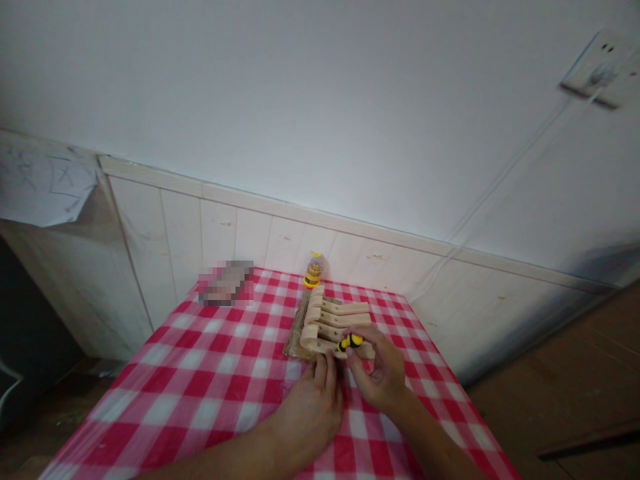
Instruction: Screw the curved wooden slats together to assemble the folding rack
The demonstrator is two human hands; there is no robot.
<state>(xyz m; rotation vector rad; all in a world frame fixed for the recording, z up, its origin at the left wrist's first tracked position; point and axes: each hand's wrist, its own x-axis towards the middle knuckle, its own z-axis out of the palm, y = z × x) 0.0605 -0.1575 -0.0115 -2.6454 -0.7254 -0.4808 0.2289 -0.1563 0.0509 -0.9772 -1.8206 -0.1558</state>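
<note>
A light wooden rack (314, 319) of several curved slats lies at the middle of the table, on a brown, plastic-wrapped board (295, 333). My right hand (383, 373) grips a yellow-and-black screwdriver (350, 342), its tip angled down to the left at the nearest slat. Along the rack's near edge, my left hand (320, 400) has its fingertips pressed against the wood; its thumb is hidden. Dark screw heads or holes show on the slats.
A clear plastic container with yellow parts (313, 272) stands behind the rack, near the panelled wall. A pixelated item (226, 283) lies back left on the red-and-white checked tablecloth (200, 407). A wall socket (600, 70) with a hanging cord is at upper right.
</note>
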